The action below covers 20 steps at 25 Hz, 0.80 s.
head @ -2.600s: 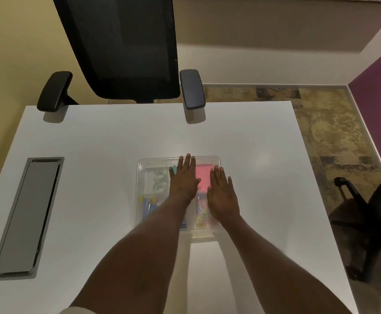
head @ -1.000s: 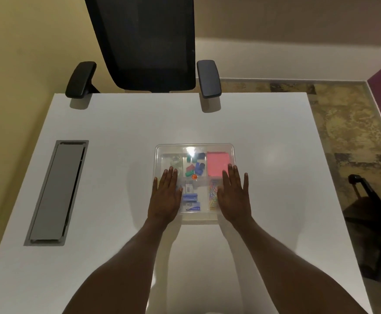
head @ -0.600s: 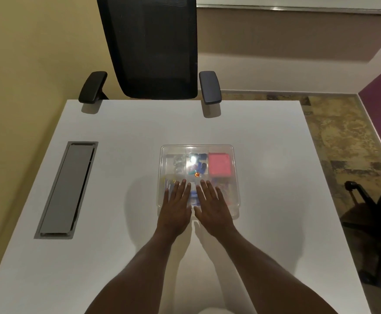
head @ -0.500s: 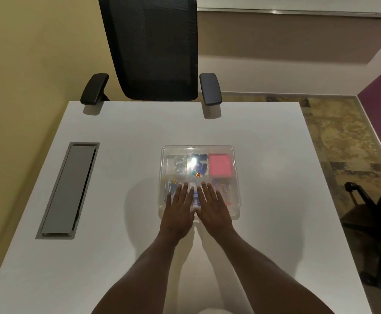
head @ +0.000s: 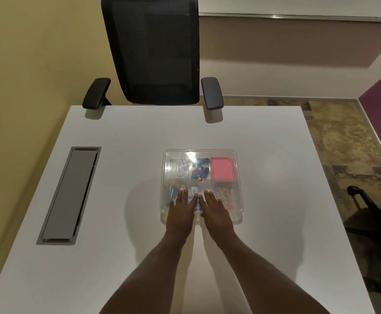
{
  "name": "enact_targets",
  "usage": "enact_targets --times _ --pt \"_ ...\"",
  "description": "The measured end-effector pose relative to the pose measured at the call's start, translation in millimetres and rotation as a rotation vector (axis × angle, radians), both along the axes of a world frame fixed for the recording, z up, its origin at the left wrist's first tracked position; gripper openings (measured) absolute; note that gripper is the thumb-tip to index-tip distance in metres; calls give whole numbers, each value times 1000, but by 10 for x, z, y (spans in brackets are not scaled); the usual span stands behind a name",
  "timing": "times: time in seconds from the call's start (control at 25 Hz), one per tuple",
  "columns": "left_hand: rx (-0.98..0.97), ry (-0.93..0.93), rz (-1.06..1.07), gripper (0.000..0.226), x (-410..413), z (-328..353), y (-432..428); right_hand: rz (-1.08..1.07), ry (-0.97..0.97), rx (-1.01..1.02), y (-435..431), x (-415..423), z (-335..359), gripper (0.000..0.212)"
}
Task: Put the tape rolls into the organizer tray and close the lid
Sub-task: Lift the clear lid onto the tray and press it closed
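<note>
**Clear lid under two flat palms**

Both hands lie spread and flat, grasping nothing: the left hand (head: pixel 181 209) and right hand (head: pixel 214 210) press side by side on the lid (head: pixel 202 155) of the organizer tray (head: pixel 238 214). Tape rolls (head: pixel 177 168) sit inside, beyond the left fingertips.

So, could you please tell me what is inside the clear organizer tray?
Through the lid of the organizer tray: tape rolls, coloured clips, pink notes. The left hand and right hand cover the near middle.
</note>
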<state>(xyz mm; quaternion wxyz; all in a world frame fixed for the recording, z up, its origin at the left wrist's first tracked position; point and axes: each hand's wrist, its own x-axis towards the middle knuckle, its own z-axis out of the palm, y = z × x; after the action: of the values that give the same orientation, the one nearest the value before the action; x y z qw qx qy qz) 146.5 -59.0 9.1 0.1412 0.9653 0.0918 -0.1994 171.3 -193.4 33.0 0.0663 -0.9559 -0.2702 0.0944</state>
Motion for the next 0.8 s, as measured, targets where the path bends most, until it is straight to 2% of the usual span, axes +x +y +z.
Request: enact_targets --times 0.4,0.68,0.8 --pt "-61 -17 58 68 573 -44 136 -37 119 82 150 504 -47 69" --pt "-54 -47 53 73 1015 -95 253 -52 65 189 193 951 -76 67" --pt "-45 -47 43 71 1071 -76 274 -17 65 103 220 1021 -80 70"
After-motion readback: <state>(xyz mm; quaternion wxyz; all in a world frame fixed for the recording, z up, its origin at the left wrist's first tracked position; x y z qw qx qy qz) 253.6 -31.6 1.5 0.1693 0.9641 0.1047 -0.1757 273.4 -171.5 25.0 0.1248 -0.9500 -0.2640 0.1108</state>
